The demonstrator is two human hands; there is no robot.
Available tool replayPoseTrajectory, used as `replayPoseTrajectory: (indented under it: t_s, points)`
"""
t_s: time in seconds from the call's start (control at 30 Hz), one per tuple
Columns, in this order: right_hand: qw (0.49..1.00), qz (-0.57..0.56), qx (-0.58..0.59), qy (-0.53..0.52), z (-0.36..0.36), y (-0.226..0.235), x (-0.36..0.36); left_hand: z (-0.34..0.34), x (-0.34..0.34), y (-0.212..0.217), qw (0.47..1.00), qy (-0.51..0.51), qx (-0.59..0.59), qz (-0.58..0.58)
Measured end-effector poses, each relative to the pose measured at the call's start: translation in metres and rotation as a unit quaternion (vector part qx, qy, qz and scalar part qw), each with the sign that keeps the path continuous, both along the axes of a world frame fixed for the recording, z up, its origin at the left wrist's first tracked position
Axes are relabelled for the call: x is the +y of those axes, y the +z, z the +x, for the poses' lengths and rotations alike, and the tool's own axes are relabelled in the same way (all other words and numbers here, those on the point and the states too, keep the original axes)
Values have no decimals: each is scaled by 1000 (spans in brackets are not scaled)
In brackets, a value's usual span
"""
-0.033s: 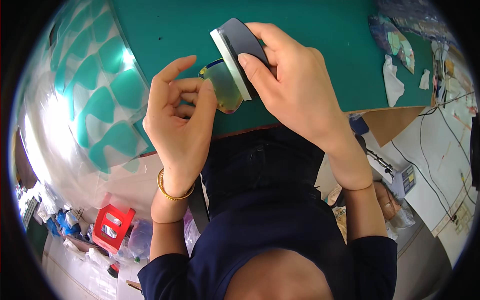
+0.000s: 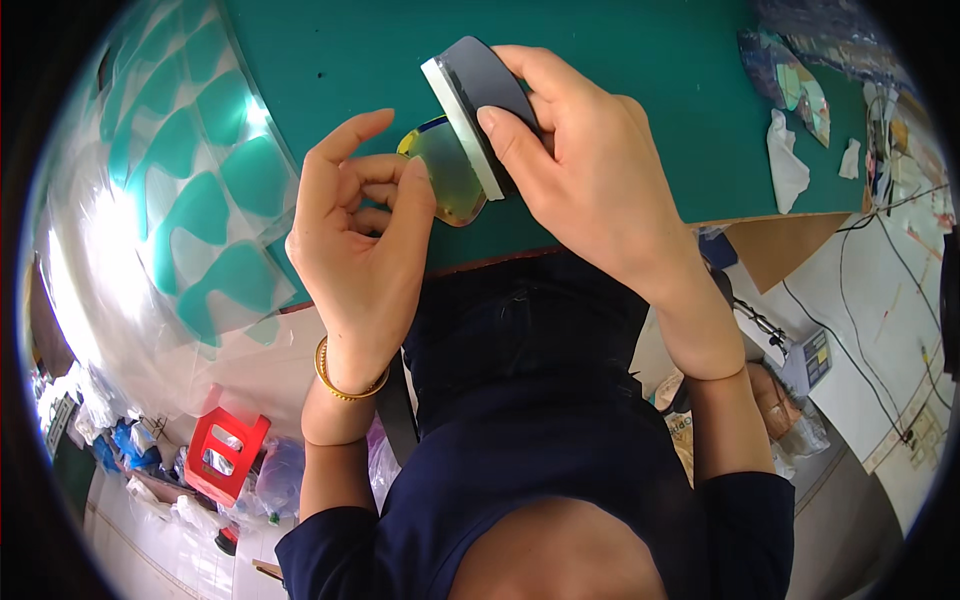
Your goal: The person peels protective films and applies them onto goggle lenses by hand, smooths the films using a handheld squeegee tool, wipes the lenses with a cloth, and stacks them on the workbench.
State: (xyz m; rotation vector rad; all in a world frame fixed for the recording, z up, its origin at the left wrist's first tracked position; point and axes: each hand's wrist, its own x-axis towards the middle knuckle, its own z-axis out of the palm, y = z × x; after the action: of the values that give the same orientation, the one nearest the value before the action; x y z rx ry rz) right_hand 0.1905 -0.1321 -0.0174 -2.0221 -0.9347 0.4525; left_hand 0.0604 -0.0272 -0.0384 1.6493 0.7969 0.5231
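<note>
A tinted, mirror-like lens (image 2: 447, 178), shaded green and yellow, is over the green table. My left hand (image 2: 362, 225) pinches the lens's left edge between thumb and a bent finger, with the index finger raised. A squeegee (image 2: 487, 85) with a dark grey handle and a white edge strip (image 2: 462, 125) is gripped in my right hand (image 2: 590, 165), thumb on its near face. The strip slants across the right part of the lens, hiding that edge. Whether strip and lens touch firmly cannot be told.
Clear sheets (image 2: 205, 190) with lens-shaped cutouts cover the left of the green table (image 2: 330, 60). White scraps (image 2: 787, 165) and shiny film pieces (image 2: 800, 90) lie at the right. Below the table are a red plastic holder (image 2: 225, 455), bags and loose cables (image 2: 850, 340).
</note>
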Motion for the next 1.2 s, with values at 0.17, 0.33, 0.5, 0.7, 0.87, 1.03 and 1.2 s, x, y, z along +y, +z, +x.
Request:
replayPoseTrajectory:
  t_s: [0.17,0.33,0.5,0.7,0.87,1.03,1.2]
  points:
    - [997,-57,-12,42,10,5,-1,-2,1,-2,1000,0,-9,-10]
    - [987,-63,-119,89,21,7,-6,-1,2,-2,1000,4,4,-5]
    - [980,-53,-134,137,22,8,-22,1,2,-3,1000,2,7,26]
    - [969,-137,-54,197,21,26,-32,-1,2,-5,999,4,13,33]
    - [969,-129,-4,211,29,29,-46,1,1,-6,999,3,12,42]
    - [995,-72,-25,65,14,20,-22,-1,1,-5,999,14,19,26]
    - [998,-48,-26,27,-5,3,-5,1,1,-5,999,13,17,36]
